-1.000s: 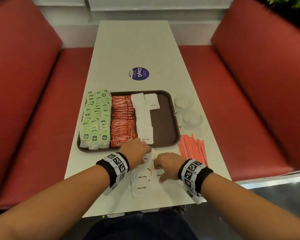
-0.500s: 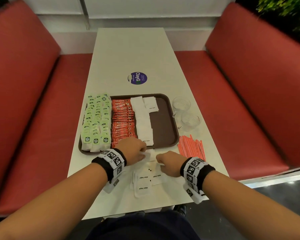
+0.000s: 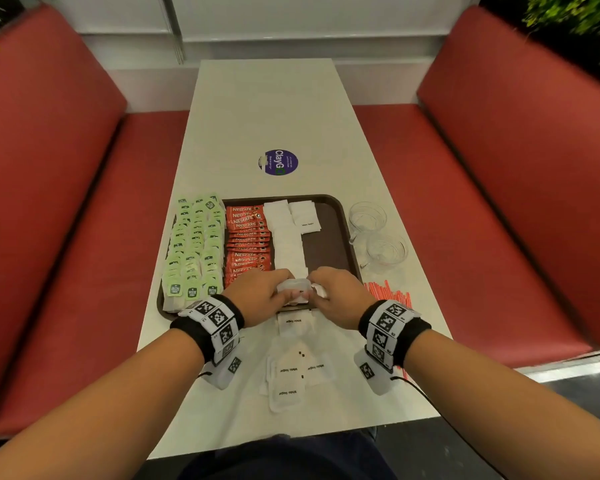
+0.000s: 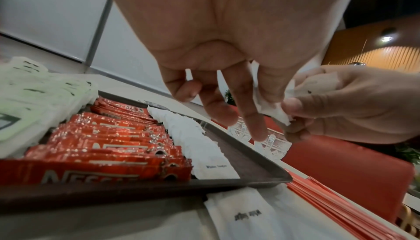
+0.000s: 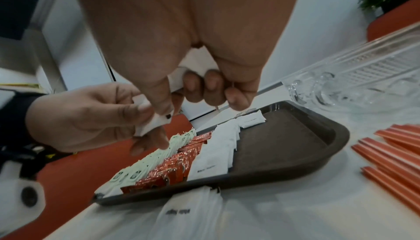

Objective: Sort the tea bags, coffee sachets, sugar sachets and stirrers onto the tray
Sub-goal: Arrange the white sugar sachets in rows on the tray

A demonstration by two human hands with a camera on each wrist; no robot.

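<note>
A brown tray (image 3: 326,244) holds rows of green tea bags (image 3: 194,251), red coffee sachets (image 3: 246,237) and white sugar sachets (image 3: 286,233). Over the tray's near edge my left hand (image 3: 284,289) and right hand (image 3: 317,289) meet, and both hold a small bunch of white sugar sachets (image 3: 297,285). In the left wrist view the left thumb and fingers pinch one sachet corner (image 4: 270,107). The right fingers curl round the rest of the bunch (image 5: 197,62). More loose sugar sachets (image 3: 293,372) lie on the table near me. Red stirrers (image 3: 388,294) lie right of the tray.
Two clear glass cups (image 3: 368,216) (image 3: 387,251) stand just right of the tray, behind the stirrers. A round purple sticker (image 3: 279,162) marks the table's middle. Red bench seats (image 3: 84,237) run along both sides of the table.
Both hands have lifted off the loose pile on the table and moved forward to the tray's near edge, taking sugar sachets with them.
</note>
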